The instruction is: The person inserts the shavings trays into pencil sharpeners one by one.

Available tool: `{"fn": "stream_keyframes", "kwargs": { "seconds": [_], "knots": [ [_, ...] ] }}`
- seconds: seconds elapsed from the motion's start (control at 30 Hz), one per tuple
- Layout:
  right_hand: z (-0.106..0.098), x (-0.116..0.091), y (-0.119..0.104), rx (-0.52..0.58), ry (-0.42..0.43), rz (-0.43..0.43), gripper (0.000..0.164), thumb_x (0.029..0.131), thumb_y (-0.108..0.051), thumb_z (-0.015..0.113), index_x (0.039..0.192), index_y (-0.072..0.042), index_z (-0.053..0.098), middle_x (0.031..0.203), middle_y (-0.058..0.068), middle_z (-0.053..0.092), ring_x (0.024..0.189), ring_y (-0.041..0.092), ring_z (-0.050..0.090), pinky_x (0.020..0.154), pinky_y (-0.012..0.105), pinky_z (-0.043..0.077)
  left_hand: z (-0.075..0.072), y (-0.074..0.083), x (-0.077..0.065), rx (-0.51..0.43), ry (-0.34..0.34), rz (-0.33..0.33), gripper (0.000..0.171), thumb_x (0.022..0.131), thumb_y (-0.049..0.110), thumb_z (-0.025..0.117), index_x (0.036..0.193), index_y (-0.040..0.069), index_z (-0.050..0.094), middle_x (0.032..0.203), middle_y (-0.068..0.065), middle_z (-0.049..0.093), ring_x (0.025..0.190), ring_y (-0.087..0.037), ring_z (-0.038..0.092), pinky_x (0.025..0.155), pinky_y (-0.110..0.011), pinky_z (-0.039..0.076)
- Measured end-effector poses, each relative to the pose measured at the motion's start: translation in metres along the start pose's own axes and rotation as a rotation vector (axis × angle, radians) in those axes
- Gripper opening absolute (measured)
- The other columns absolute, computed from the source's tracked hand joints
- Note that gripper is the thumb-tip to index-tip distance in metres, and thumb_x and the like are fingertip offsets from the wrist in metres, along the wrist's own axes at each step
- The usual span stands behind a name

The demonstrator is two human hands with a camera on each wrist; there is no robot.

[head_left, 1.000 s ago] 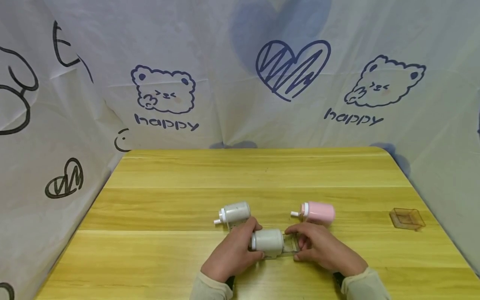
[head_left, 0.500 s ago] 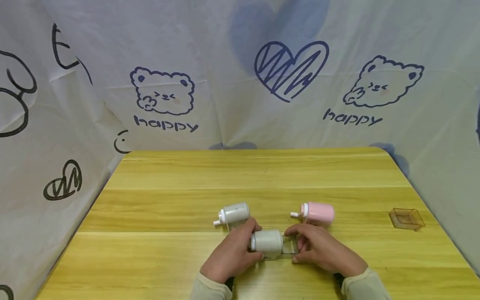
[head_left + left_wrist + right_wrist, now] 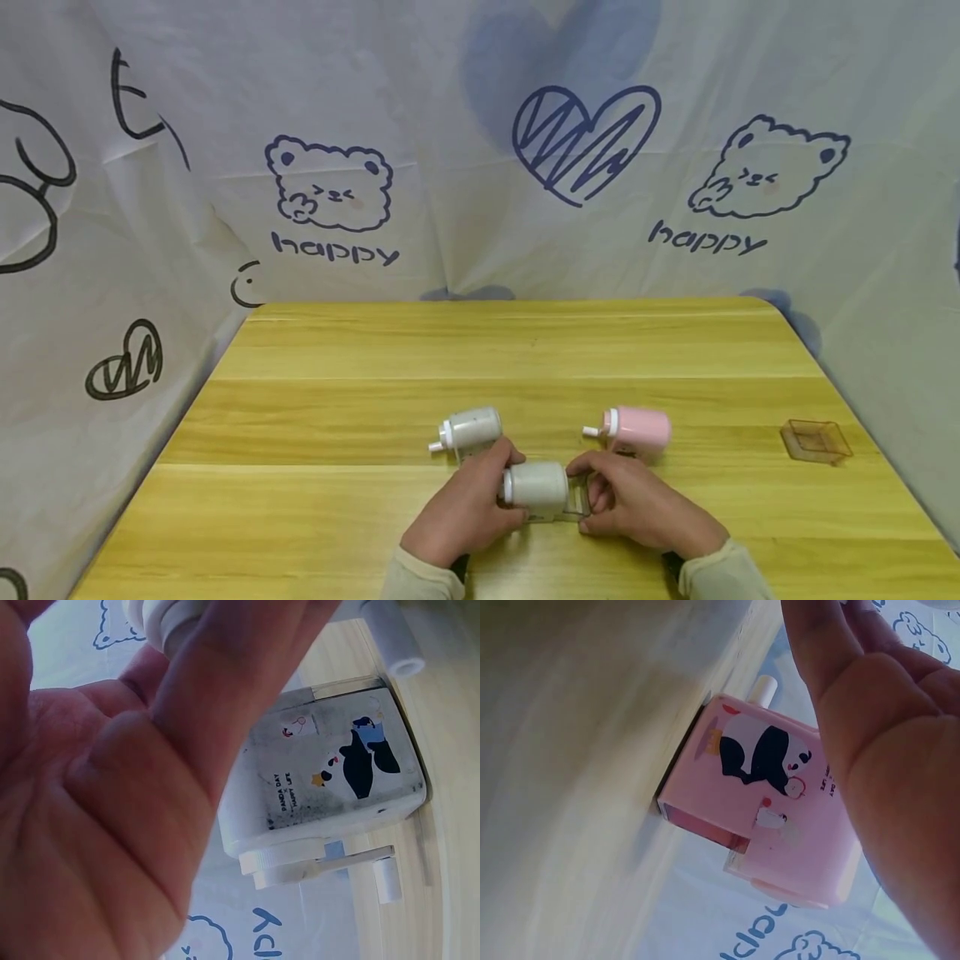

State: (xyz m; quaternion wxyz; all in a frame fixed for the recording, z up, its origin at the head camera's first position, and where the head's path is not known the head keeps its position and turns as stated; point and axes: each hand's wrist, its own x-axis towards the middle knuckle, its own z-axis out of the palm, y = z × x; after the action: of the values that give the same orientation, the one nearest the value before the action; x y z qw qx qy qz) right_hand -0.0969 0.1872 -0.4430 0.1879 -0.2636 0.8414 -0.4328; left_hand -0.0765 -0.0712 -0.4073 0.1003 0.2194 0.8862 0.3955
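My left hand (image 3: 467, 508) grips a white hand-crank pencil sharpener (image 3: 538, 486) by its crank end, at the middle front of the table. Its white crank knob (image 3: 394, 637) shows in the left wrist view. The right hand (image 3: 648, 506) pinches a clear shavings drawer (image 3: 577, 496), which lies partly inside the sharpener's lower right side. Just behind the left hand stands a second white sharpener (image 3: 476, 425); the left wrist view shows its panda print. A pink sharpener (image 3: 765, 795) stands behind the right hand, with an open drawer slot low in its body.
A clear amber-brown open box (image 3: 816, 442) lies near the right side of the wooden table (image 3: 360, 350). White cloth (image 3: 465, 208) with drawn bears and hearts hangs behind the table and along both sides.
My right hand has moved slightly left, and the clear drawer has slid further into the white sharpener. The left hand keeps its grip in the same place.
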Motion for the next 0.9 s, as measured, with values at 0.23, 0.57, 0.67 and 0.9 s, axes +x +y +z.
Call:
{"fn": "stream_keyframes", "kwargs": {
  "seconds": [0.23,0.57,0.67,0.9],
  "knots": [
    [0.0026,0.0009,-0.0009,0.001,0.019,-0.024,0.054,0.076,-0.021,0.080,0.121,-0.007,0.054,0.087,0.002,0.057,0.077,0.012,0.055,0.068,0.028,0.050,-0.0001,0.0000,-0.0001,0.008,0.003,0.007,0.042,0.076,0.014,0.076,0.110,0.016,0.050,0.110,0.002,0.059,0.087,-0.007,0.054,0.076,-0.027,0.045],
    [0.0035,0.0049,-0.0046,-0.020,0.020,-0.066,0.054,0.077,-0.022,0.079,0.123,-0.006,0.056,0.093,0.001,0.058,0.081,0.012,0.055,0.071,0.029,0.050,-0.0017,0.0002,-0.0003,0.008,0.001,0.013,0.042,0.077,0.013,0.076,0.110,0.016,0.051,0.109,0.003,0.059,0.087,-0.007,0.054,0.077,-0.027,0.046],
    [0.0032,0.0052,-0.0041,-0.022,0.020,-0.083,0.053,0.077,-0.023,0.078,0.123,-0.007,0.057,0.094,0.000,0.058,0.082,0.012,0.056,0.072,0.029,0.050,-0.0020,0.0004,-0.0003,0.008,0.001,0.012,0.042,0.077,0.013,0.076,0.111,0.016,0.052,0.107,0.003,0.059,0.087,-0.007,0.054,0.077,-0.027,0.046],
    [0.0048,0.0075,-0.0050,-0.009,0.013,-0.067,0.054,0.076,-0.023,0.079,0.122,-0.006,0.057,0.092,0.001,0.058,0.081,0.013,0.056,0.071,0.029,0.051,-0.0020,0.0012,-0.0003,0.010,0.001,0.010,0.042,0.076,0.012,0.076,0.111,0.016,0.052,0.106,0.003,0.059,0.086,-0.008,0.054,0.076,-0.028,0.046]
  ]
}}
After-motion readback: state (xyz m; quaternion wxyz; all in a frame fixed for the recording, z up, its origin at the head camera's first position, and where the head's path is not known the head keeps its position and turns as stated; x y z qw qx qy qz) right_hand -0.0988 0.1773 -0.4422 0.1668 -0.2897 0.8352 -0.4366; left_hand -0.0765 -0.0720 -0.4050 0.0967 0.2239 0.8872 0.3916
